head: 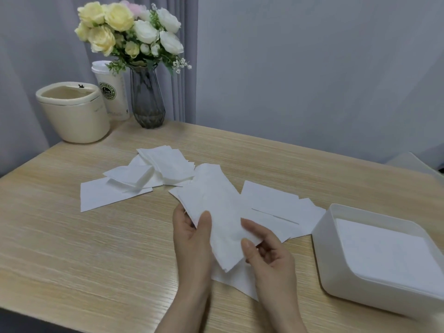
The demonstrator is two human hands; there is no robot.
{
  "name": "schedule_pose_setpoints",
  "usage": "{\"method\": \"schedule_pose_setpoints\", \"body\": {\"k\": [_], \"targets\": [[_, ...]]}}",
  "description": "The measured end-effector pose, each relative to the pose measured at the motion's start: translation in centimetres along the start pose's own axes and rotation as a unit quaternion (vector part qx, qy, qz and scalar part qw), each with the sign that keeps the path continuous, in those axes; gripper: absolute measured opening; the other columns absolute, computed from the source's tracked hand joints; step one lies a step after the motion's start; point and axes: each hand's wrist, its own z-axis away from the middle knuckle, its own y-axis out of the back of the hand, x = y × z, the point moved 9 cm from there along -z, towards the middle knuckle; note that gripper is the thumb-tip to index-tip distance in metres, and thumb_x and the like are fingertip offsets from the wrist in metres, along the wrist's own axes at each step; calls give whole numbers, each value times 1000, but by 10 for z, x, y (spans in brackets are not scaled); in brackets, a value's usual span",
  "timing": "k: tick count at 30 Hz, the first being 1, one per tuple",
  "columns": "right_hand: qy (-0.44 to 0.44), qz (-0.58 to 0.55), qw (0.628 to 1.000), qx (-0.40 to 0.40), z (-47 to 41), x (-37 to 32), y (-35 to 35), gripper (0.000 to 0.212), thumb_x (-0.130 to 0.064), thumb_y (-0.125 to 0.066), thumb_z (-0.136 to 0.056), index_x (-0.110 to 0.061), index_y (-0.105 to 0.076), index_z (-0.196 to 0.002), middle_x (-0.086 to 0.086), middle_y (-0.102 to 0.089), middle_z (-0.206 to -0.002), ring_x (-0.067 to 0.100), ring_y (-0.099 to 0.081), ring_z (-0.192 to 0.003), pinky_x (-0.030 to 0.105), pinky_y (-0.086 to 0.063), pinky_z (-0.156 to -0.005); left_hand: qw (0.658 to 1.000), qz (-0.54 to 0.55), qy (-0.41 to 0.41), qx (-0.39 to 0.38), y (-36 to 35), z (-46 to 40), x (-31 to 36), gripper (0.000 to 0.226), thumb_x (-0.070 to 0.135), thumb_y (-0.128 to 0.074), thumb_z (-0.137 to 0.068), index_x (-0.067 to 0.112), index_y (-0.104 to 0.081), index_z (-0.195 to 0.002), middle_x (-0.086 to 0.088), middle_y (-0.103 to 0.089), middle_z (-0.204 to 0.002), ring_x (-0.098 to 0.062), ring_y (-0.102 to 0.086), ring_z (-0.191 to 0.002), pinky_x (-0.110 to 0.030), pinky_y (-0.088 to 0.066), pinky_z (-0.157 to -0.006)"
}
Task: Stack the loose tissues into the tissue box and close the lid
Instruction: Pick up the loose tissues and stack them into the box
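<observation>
Both hands hold one folded tissue bundle just left of the tissue box: left hand pinches its left edge with the thumb on top, right hand pinches the near-right corner, probably squaring the sheets before loading. Box is open, no lid on it, with a flat white tissue layer already inside. More loose tissues lie farther left of the box on the wooden table; a few sheets lie right against its left wall.
</observation>
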Motion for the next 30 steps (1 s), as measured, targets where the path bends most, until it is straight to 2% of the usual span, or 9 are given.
{"method": "schedule_pose_setpoints", "body": {"k": [4, 8, 10, 12, 14, 19, 24, 27, 30], "targets": [[28, 80, 996, -16, -10, -28, 27, 35, 3, -59, -89, -28, -75, -94, -10, -73, -92, 5, -60, -79, 11, -45, -71, 997, -24, -30, -63, -3, -7, 19, 61, -10, -59, -88, 38, -53, -126, 4, -68, -109, -9, -66, -83, -25, -54, -70], [47, 106, 993, 5, -19, -61, 60, 32, -1, -62, -88, -29, -75, -92, -12, -71, -79, 3, -54, -67, 9, -41, -60, 987, -101, -24, -121, -22, 0, 27, 42, -4, -65, -86, 30, -68, -112, 17, -71, -100, -11, -51, -53, -21, -50, -60], [58, 97, 994, 5, -20, -71, 70, 29, -2, -64, -87, -27, -74, -97, -17, -62, -64, -1, -51, -60, 7, -40, -59, 985, -112, -14, -128, -34, 8, 24, 36, -1, -65, -87, 27, -68, -110, 19, -72, -95, -11, -52, -49, -15, -48, -62], [55, 81, 995, 10, -20, -73, 81, 27, -2, -66, -85, -21, -73, -102, -15, -50, -54, 2, -45, -55, 7, -39, -57, 986, -108, -12, -123, -44, 16, 20, 34, 2, -66, -88, 26, -68, -112, 13, -70, -108, -11, -55, -48, -16, -49, -72], [55, 82, 995, 15, -17, -73, 93, 28, -2, -68, -83, -21, -73, -103, -7, -43, -57, 9, -40, -58, 12, -38, -57, 987, -106, -10, -116, -53, 23, 14, 34, 5, -66, -89, 30, -68, -113, 9, -66, -118, -11, -58, -49, -17, -49, -81], [83, 155, 981, 78, -7, -88, 139, 25, -9, -69, -84, -30, -74, -95, -15, -67, -77, 8, -47, -64, 15, -42, -63, 979, -111, 3, -171, -89, 47, 3, 31, 5, -68, -88, 28, -70, -109, 7, -68, -108, -12, -61, -63, -15, -50, -64], [90, 212, 960, 162, -2, -101, 201, 24, -12, -69, -85, -35, -72, -92, -27, -66, -84, 0, -48, -61, 15, -38, -64, 925, -242, -46, -290, -136, 72, -10, 24, 21, -69, -87, 38, -72, -104, 23, -66, -93, 1, -60, -88, -19, -43, -78], [76, 268, 940, 196, 1, -99, 230, 18, -17, -69, -85, -35, -72, -87, -20, -68, -100, -6, -55, -89, 19, -39, -83, 882, -314, -125, -329, -161, 84, -17, 26, 42, -61, -84, 37, -72, -107, 24, -66, -98, 5, -52, -106, -28, -42, -90], [68, 331, 917, 213, 2, -96, 249, 22, -23, -67, -86, -44, -69, -91, -19, -67, -100, 12, -52, -109, 41, -39, -102, 848, -347, -201, -346, -176, 93, -28, 45, 56, -45, -78, 35, -74, -106, 28, -65, -96, 12, -47, -112, -36, -32, -106]]}}
